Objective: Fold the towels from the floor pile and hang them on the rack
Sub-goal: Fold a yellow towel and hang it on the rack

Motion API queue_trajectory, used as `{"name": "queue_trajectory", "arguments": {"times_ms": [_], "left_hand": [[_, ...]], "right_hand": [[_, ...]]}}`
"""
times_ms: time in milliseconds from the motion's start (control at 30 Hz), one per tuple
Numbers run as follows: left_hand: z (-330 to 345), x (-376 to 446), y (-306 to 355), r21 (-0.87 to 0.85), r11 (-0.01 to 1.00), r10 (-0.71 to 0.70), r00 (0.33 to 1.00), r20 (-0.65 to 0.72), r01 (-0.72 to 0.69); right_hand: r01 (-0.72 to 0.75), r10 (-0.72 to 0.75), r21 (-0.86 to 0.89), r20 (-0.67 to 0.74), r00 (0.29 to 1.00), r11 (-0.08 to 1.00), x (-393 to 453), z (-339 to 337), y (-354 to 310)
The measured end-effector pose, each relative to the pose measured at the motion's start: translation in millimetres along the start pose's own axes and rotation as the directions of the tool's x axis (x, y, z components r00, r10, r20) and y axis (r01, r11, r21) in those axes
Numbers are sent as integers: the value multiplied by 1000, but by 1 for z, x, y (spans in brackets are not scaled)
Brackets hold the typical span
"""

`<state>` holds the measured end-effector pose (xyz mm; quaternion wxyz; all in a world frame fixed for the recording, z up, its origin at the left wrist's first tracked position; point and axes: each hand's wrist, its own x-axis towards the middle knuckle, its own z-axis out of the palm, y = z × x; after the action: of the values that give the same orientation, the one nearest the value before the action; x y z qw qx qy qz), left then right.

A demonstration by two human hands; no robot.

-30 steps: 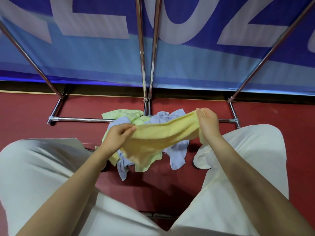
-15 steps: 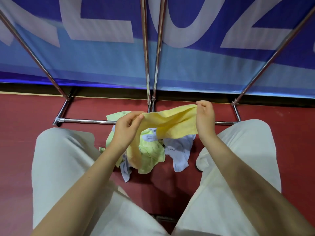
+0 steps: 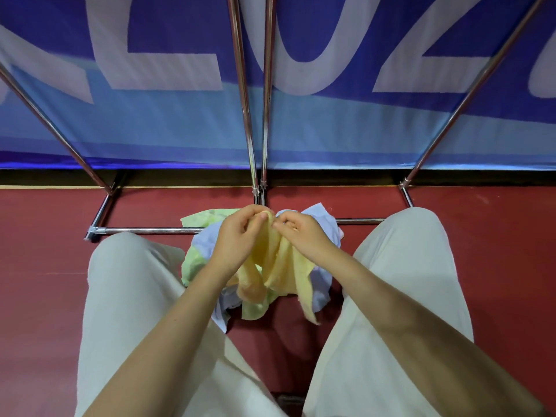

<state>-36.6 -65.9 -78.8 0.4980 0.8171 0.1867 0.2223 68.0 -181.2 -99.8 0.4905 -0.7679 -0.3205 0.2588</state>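
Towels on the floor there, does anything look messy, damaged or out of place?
Only the expected mess: the floor pile of green and pale blue towels lies crumpled against the rack's bottom bar. The yellow towel hangs bunched and uneven from the left hand and right hand. No tears or spills show.

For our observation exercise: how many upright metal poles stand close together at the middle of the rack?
2. The left pole and the right pole rise side by side behind the hands; their tops run out of view.
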Motion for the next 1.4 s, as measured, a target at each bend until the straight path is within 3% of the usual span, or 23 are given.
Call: {"name": "queue_trajectory", "arguments": {"times_ms": [67, 200, 433, 567, 700, 800, 900, 1033, 1200, 1400], "left_hand": [[-3, 2, -5, 25, 999, -23, 1000, 12, 23], [-12, 3, -20, 127, 988, -106, 986, 125, 90], [-31, -5, -53, 267, 943, -214, 977, 28, 199], [-44, -15, -65, 427, 896, -208, 965, 161, 122], [-50, -22, -65, 259, 946, -222, 972, 80, 195], [-45, -26, -52, 110, 967, -235, 972, 17, 231], [-40, -29, -41, 30, 981, -190, 982, -9, 190], [-29, -29, -24, -15, 991, -129, 991, 40, 130], [-17, -28, -13, 13, 1000, -2, 986, 165, 0], [-19, -20, -11, 16, 1000, 13, 986, 165, -15]], "right_hand": [[9, -7, 35, -59, 998, 999, 2, -5, 0], [31, -42, -60, -191, 981, 998, 4, -21, 7], [-269, 207, -115, -382, 901, 956, 5, -53, 39], [-354, 313, 3, -475, 823, 935, 0, -70, 48], [-373, 365, 98, -536, 761, 922, -6, -82, 52], [-381, 353, 44, -488, 798, 924, -9, -77, 51], [-322, 272, -78, -374, 887, 943, -11, -61, 44], [-126, 118, -83, -91, 989, 989, -19, -28, 27], [10, -6, -30, 139, 990, 999, -30, 9, 12], [15, -12, -31, 119, 993, 999, -19, 15, -1]]}}
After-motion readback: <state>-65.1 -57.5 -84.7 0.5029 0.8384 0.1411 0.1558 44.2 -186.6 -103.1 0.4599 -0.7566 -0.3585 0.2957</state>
